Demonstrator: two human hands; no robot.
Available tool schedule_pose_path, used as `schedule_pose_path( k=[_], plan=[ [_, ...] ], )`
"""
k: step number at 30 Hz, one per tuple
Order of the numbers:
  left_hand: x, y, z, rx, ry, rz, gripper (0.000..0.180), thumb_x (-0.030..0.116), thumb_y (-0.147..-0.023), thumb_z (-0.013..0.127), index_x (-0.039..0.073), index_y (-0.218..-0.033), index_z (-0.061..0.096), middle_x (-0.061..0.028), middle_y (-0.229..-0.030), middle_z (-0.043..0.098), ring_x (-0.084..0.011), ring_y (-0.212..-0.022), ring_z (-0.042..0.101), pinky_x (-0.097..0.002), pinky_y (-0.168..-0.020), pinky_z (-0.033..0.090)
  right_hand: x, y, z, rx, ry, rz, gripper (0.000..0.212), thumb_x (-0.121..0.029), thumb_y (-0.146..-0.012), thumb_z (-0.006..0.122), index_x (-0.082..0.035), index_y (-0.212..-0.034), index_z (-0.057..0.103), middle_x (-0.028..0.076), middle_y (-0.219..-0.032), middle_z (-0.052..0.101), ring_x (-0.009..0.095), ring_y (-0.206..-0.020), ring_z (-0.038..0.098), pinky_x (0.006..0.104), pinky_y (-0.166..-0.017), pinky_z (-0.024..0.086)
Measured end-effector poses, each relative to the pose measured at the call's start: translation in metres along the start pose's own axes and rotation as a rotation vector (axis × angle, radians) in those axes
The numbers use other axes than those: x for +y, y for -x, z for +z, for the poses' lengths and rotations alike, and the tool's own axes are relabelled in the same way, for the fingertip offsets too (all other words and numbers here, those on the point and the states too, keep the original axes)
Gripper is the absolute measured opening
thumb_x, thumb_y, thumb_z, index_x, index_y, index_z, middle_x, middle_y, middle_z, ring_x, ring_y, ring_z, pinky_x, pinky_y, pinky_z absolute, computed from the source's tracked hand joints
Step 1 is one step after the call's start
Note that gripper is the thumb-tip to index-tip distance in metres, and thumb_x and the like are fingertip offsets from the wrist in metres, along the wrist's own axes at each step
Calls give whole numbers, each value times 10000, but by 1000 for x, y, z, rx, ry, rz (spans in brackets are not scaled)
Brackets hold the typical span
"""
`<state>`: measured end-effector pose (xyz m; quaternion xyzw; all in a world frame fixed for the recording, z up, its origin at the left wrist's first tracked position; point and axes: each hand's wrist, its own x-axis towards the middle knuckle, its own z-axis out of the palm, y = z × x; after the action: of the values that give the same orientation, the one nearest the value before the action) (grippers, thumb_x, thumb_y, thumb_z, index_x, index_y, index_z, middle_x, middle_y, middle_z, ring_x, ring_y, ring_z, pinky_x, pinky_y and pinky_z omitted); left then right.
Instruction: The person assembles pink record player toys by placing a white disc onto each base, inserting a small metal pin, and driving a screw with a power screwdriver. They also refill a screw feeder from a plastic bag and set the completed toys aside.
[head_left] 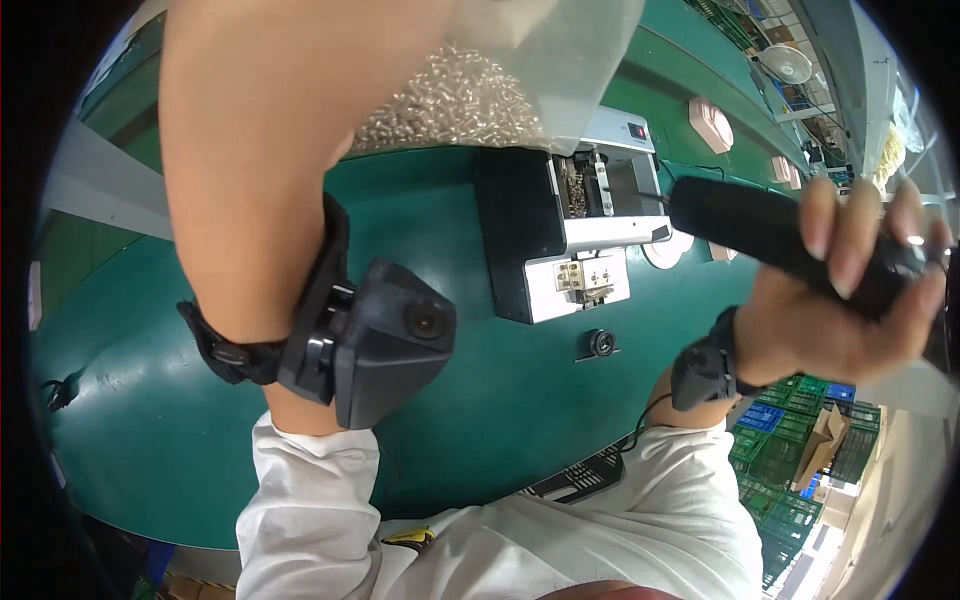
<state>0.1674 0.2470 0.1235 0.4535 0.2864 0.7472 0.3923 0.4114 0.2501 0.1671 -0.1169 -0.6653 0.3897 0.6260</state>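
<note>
grn/blue crates (785,507) sit by cardbd box (823,447), lower rt.

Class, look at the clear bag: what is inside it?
Small shiny metal pieces show in the bag; any deeper down or behind the left hand are hidden.

A loose white garment (560,535) fills the lower middle of the frame, its wrinkled sleeves (305,495) ending at the bare forearms (240,200). At left, a black strap (235,356) bears an angular black housing (392,365) with a round dark lens (427,320) and glinting fittings (319,352). At right, a black wrist unit (702,376) trails a thin dark cable (641,424).
</note>
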Motion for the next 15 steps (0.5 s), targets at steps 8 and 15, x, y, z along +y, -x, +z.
schedule_pose_path(
  k=[8,15],
  plan=[
    [24,-13,-25,102,-189,21,318,216,-1085,534,-37,-984,698,-127,-894,743,-201,-757,719,-290,-698,555,62,0,25,-47,-104,68,229,-151,-1015,548,-63,-1226,559,95,-1038,553,165,-620,517,388,-610,447],
    [27,-16,-29,192,-341,-2,309,208,-1076,547,-42,-978,699,-136,-886,745,-213,-758,721,-300,-696,554,77,11,31,11,141,13,281,37,-945,639,-16,-1205,548,140,-942,601,204,-555,566,408,-544,500]
  ],
)
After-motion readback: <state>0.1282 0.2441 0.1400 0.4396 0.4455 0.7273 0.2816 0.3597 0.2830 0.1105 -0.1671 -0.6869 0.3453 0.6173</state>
